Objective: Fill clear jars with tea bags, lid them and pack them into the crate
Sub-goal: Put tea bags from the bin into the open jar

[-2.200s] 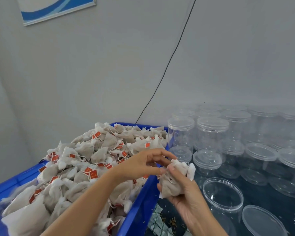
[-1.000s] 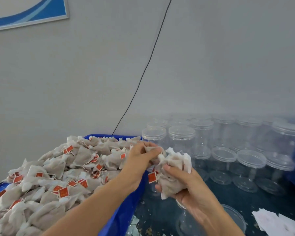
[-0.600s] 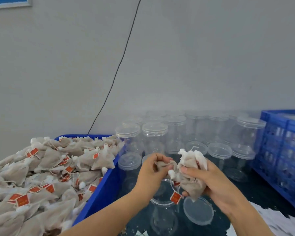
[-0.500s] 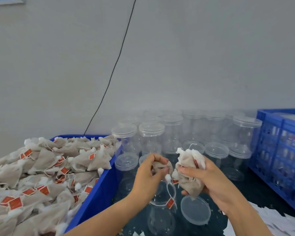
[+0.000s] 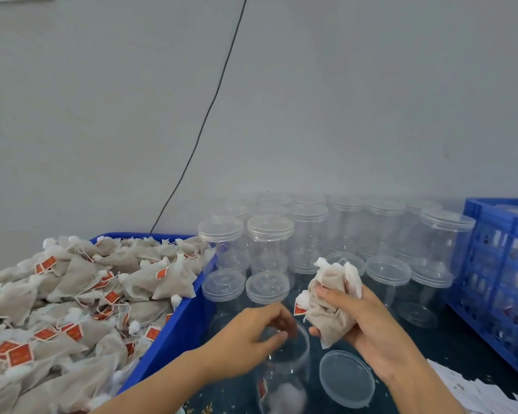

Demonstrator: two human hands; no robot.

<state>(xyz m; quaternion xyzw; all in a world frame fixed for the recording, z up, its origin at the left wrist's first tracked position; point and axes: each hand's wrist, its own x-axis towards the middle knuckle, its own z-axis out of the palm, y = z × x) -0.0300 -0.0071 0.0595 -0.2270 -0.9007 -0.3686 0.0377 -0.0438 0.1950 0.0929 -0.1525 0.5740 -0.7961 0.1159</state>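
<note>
Since half a second ago, our left hand (image 5: 245,333) has let its tea bag go: that bag now lies at the bottom of the open clear jar (image 5: 284,369), its red tag against the wall. Our left grip is released, fingers loosely curved over the jar's mouth and holding nothing. Our right hand (image 5: 362,327) stays where it was, just right of the jar and above it, its grip grasping a bunch of tea bags (image 5: 331,303), thumb across the front.

We see the jar's loose lid (image 5: 346,377) lying flat on the dark tabletop (image 5: 449,348), just right of the jar. To our left, the blue bin (image 5: 174,327) is heaped with tea bags bearing red tags (image 5: 81,294). Behind our hands, empty lidded jars (image 5: 269,243) stand in rows against the grey wall, some stacked. At the right edge we see the blue crate (image 5: 497,279), with jars showing dimly through its slotted side. White paper slips (image 5: 473,392) lie at the lower right.
</note>
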